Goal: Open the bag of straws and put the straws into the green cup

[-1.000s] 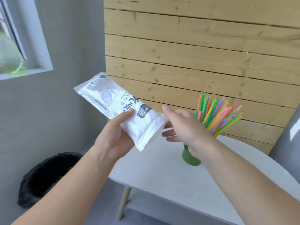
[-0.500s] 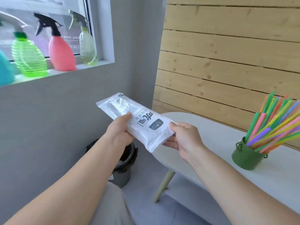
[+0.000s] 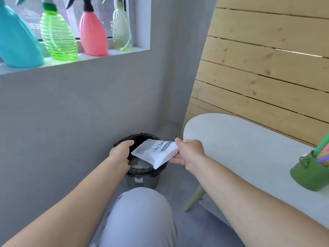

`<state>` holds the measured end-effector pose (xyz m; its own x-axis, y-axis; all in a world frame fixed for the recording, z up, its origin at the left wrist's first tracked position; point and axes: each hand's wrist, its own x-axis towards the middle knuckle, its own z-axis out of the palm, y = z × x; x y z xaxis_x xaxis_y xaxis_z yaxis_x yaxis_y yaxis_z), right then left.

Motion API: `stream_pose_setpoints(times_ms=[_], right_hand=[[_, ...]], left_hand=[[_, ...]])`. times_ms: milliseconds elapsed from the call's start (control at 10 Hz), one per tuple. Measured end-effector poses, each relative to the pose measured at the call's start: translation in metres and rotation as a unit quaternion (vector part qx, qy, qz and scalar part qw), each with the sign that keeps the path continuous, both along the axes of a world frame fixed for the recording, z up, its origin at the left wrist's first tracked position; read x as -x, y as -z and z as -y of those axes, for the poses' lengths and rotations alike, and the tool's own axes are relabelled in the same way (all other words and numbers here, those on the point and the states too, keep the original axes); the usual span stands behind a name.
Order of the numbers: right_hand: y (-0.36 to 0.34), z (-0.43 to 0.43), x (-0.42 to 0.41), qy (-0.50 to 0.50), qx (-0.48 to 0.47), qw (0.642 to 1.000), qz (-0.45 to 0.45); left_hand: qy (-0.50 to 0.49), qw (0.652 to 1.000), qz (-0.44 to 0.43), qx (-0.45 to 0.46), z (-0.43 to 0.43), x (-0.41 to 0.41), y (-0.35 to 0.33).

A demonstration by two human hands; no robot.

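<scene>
The empty white straw bag (image 3: 154,152) hangs flat over the mouth of a black-lined waste bin (image 3: 142,176) on the floor. My right hand (image 3: 189,154) pinches the bag's right end. My left hand (image 3: 121,154) is at the bag's left corner, thumb raised off it; its fingers are hidden, so its grip is unclear. The green cup (image 3: 309,177) stands on the white table (image 3: 240,139) at the far right, filled with coloured straws (image 3: 323,152) that the frame edge cuts off.
Several spray bottles (image 3: 92,31) line the window sill at the upper left. A grey wall runs behind the bin and a wooden slat wall (image 3: 267,68) behind the table. My knee (image 3: 140,216) is just in front of the bin.
My view has swung left and down from the table to the bin. Both hands have carried the bag down from chest height to just over the bin's opening.
</scene>
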<state>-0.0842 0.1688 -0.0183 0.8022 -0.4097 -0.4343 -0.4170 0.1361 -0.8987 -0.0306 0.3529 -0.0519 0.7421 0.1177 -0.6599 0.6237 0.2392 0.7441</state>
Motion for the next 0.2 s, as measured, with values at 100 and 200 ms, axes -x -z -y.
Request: stream_pose_setpoints(times_ms=[100, 200], right_hand=[[0.014, -0.011, -0.010, -0.001, 0.000, 1.000, -0.027], [0.026, -0.020, -0.016, -0.037, -0.029, 0.997, -0.064]], left_hand=[[0.026, 0.999, 0.024, -0.023, -0.001, -0.003, 0.007], [0.045, 0.997, 0.053, -0.037, 0.005, -0.007, 0.011]])
